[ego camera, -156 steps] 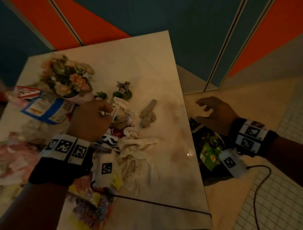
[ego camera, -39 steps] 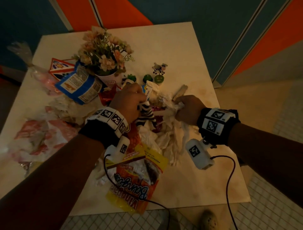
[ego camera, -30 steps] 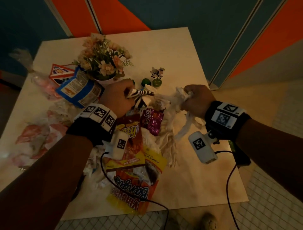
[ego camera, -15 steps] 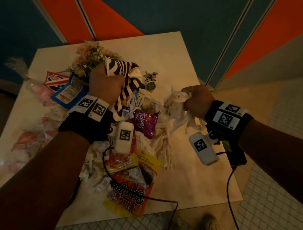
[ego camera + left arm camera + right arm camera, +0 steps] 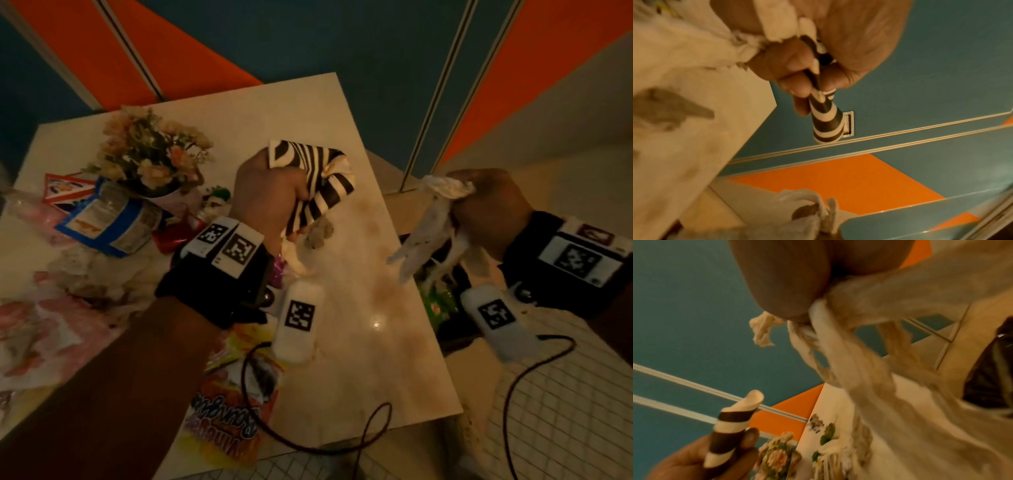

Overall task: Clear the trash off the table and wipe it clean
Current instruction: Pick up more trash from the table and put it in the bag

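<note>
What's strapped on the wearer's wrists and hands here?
Each bare forearm carries a black wrist strap: left wrist strap, right wrist strap. White panels printed with black square fiducial markers sit on both. A rounded white marker-tagged pod, left pod and right pod, hangs under each, trailing a thin dark cable.

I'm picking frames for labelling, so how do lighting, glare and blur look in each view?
Head view: dim, warm light, a small glare spot on the table, hands fairly sharp. Left wrist view: brighter; striped wrapper in the left hand is crisp, the table side smeared. Right wrist view: tissue in the right hand is heavily motion-blurred.
</note>
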The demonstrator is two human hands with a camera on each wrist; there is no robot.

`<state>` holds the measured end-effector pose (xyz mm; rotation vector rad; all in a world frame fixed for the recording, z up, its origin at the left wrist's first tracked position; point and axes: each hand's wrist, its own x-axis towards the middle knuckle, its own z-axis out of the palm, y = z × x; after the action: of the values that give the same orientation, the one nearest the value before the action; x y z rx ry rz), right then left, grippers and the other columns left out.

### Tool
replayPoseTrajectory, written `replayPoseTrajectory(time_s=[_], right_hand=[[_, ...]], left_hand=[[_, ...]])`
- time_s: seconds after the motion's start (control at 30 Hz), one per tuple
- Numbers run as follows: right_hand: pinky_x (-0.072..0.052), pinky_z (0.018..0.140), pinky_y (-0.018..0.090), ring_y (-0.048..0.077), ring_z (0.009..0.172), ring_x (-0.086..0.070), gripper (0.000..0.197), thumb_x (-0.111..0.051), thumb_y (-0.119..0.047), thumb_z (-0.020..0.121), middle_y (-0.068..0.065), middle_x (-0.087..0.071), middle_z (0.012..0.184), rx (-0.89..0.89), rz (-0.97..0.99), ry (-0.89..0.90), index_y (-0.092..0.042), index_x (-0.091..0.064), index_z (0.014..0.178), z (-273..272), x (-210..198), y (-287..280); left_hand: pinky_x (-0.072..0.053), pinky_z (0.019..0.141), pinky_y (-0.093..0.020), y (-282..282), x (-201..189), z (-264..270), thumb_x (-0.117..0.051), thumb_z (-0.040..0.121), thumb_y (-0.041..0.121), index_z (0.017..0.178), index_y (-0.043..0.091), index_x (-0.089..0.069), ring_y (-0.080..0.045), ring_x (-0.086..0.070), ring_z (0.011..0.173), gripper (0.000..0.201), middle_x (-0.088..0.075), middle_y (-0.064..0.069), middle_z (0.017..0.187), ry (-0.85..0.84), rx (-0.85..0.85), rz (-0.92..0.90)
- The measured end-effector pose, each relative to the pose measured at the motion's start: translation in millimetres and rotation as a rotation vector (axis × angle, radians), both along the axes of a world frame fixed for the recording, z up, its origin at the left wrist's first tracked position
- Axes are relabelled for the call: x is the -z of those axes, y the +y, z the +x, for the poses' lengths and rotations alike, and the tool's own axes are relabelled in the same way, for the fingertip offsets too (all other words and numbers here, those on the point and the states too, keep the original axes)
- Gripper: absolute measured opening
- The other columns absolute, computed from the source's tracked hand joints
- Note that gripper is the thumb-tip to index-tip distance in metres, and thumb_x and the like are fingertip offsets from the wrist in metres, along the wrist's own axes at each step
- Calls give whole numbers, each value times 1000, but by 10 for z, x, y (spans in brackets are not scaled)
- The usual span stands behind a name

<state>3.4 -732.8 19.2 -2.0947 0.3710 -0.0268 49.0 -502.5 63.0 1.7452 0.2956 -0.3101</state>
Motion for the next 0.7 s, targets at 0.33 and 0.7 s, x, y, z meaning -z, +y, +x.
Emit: replayPoseTrajectory(time_s=[0.33,0.7], right_hand=[[-31,50,28,22,52,-39,27,-38,20,79,10,-46,60,52,48,247,1,-57,73,-218,440,-1283],[-32,52,30,17,51,-37,37,-45,13,87,3,-46,64,-152,40,519,-15,-51,62,-129,1407,-2172]], left_hand=[[-35,32,-16,-1545,303,-486,-45,76,-9,66,16,-58,-16,-51,29,29,-54,2,38,43,-11,-122],[-53,65,-25,-2755,1906,-785,-54,86,16,89,21,-63,-17,-63,74,10,-66,1,84,203,-205,156]])
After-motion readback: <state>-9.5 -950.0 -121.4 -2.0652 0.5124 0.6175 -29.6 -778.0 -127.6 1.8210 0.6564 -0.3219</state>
